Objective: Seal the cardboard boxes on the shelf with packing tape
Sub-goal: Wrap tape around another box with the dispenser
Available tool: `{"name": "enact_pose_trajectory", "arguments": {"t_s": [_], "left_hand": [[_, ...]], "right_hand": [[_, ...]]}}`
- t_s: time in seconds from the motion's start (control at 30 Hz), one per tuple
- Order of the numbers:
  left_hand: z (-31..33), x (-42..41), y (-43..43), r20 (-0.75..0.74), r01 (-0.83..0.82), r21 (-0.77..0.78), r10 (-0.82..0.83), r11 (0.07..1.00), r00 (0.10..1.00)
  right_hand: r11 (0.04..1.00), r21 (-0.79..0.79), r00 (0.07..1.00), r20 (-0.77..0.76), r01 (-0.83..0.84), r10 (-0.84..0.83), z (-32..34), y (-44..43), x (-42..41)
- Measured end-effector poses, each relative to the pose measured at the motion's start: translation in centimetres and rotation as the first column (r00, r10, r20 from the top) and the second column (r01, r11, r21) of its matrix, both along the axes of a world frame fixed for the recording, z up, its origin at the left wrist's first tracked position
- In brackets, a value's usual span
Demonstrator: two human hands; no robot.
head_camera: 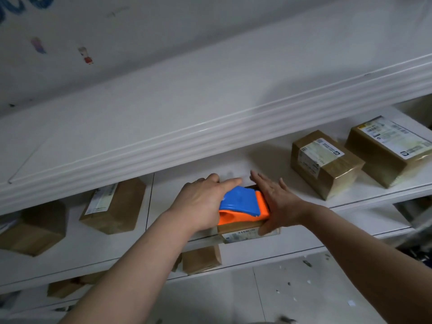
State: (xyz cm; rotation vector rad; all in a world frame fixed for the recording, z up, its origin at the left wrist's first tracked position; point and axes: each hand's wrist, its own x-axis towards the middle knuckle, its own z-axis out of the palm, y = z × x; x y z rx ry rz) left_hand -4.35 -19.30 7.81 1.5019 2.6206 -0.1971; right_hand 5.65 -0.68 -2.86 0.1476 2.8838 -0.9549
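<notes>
Two forearms reach to a cardboard box (233,228) at the front edge of the shelf (268,160). On its top the left hand (201,204) curls round an orange-and-blue tape dispenser (243,206); the right hand (278,204) presses flat against its right side, fingers straight. Open shelf separates it from two labelled boxes (327,164) farther right.

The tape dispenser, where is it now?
Centre of the head view: the tape dispenser sits on a small box, between the left hand, which grips it, and the right hand.
</notes>
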Motion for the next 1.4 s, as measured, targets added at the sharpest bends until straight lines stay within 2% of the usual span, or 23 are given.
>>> {"name": "enact_pose_trajectory", "arguments": {"t_s": [0.07, 0.27, 0.4, 0.57, 0.63, 0.73, 0.8, 0.93, 1.03, 1.2, 1.4], "left_hand": [[0.3, -0.5, -0.1, -0.004, 0.002, -0.017, -0.002, 1.0, 1.0], [0.3, -5.5, -9.2, 0.227, -0.192, -0.035, 0.195, 0.981, 0.954], [-1.4, -7.6, -13.3, 0.234, -0.287, -0.048, 0.29, 0.957, 0.928], [-4.0, -6.8, -11.4, 0.156, -0.23, -0.059, 0.236, 0.971, 0.959], [-4.7, -6.7, -11.1, 0.139, -0.234, -0.052, 0.239, 0.971, 0.961], [-4.8, -7.0, -11.2, 0.157, -0.209, -0.054, 0.215, 0.977, 0.964], [-4.7, -7.1, -11.6, 0.197, -0.198, -0.042, 0.203, 0.979, 0.959], [-4.3, -7.7, -12.0, 0.24, -0.173, -0.013, 0.171, 0.985, 0.956], [-3.9, -8.3, -12.9, 0.304, -0.129, 0.01, 0.119, 0.992, 0.945], [-3.4, -9.9, -14.7, 0.353, -0.096, 0.044, 0.075, 0.994, 0.933], [-4.1, -11.4, -16.6, 0.32, -0.108, -0.045, 0.116, 0.993, 0.94]], "right_hand": [[1.0, -0.006, 1.0, 0.001, 0.023, -0.023, -0.3, 0.0, -0.2], [0.994, 0.089, 0.998, 0.019, 0.063, -0.065, -0.9, 0.5, -0.4], [0.995, 0.097, 0.998, 0.037, 0.038, -0.042, -0.7, 0.5, -0.5], [0.989, 0.147, 0.996, 0.083, 0.012, -0.025, -0.3, 0.6, -0.5], [0.969, 0.248, 0.997, 0.083, -0.017, -0.004, 0.0, -0.2, -0.6], [0.876, 0.474, 0.995, 0.062, -0.096, 0.076, -0.6, -2.1, -0.5], [0.842, 0.526, 0.992, 0.104, -0.118, 0.074, -0.6, -3.1, -0.5], [0.84, 0.539, 0.998, 0.045, -0.067, 0.05, 0.8, -6.1, -3.3], [0.824, 0.558, 0.995, 0.078, -0.1, 0.067, -0.4, -8.1, -5.1], [0.825, 0.561, 0.998, 0.034, -0.069, 0.061, -1.2, -6.6, -4.3], [0.826, 0.557, 0.996, 0.062, -0.083, 0.058, -1.1, -6.6, -4.6]]}}
